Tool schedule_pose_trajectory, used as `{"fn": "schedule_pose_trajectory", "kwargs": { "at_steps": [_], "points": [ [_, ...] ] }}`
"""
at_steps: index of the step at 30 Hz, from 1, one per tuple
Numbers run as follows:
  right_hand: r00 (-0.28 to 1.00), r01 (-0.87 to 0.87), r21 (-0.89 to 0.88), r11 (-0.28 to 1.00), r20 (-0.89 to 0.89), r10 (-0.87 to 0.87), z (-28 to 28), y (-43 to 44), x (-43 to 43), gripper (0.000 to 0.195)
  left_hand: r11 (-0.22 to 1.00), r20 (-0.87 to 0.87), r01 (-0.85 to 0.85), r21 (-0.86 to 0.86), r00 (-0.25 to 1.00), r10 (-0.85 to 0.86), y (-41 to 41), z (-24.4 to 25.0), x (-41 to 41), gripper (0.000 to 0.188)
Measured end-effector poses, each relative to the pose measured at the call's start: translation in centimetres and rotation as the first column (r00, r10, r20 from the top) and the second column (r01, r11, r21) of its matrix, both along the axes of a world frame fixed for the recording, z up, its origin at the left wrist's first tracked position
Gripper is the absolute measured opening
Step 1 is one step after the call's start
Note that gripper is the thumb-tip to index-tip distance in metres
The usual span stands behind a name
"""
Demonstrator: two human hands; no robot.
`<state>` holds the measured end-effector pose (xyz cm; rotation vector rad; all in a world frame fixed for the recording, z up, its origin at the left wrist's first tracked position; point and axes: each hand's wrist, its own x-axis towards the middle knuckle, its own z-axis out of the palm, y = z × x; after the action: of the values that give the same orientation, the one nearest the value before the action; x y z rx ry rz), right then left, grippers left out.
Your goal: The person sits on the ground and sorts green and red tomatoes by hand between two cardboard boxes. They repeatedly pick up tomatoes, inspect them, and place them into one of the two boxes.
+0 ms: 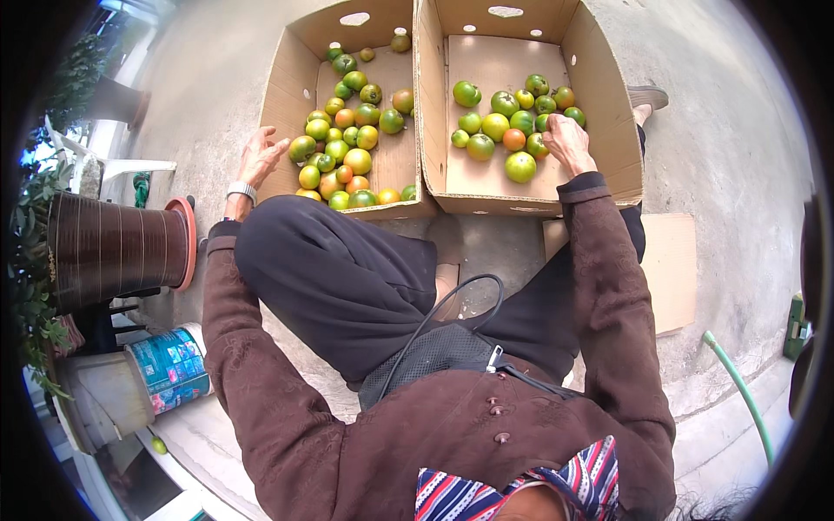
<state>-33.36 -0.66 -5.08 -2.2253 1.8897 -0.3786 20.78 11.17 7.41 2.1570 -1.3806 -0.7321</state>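
Two cardboard boxes stand side by side before me. The left box point(285, 91) holds several green and orange tomatoes point(337, 151), heaped towards its near left side. In the right box point(603, 111) there are fewer, most of them green, with an orange tomato point(514, 139) among them. My left hand point(262, 156) is over the left wall of the left box, fingers apart, holding nothing. Curled fingers of my right hand point(568, 143) touch a green tomato point(537, 147) in the right box. My hand partly covers that tomato, so a grip on it is unclear.
A flat cardboard piece point(671, 273) lies on the concrete floor by my right leg. A green hose point(743, 391) runs at the lower right. To my left are a brown plant pot point(117, 244), a bucket with a blue label point(172, 371) and a white chair point(124, 166).
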Motion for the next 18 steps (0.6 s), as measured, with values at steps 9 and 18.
{"fn": "schedule_pose_trajectory", "kwargs": {
  "at_steps": [9, 18],
  "points": [
    [0.997, -0.069, -0.010, 0.998, 0.028, 0.069, -0.8, 0.2, -0.3, 0.011, 0.994, 0.484, 0.092, 0.064, 0.868, -0.112, -1.4, -11.0, 0.6, 0.076],
    [0.992, -0.076, -0.058, 0.995, 0.101, 0.081, -0.7, 0.0, 1.6, 0.011, 0.996, 0.580, 0.008, 0.094, 0.812, -0.061, -3.0, -12.0, 1.2, 0.054]
  ]
}}
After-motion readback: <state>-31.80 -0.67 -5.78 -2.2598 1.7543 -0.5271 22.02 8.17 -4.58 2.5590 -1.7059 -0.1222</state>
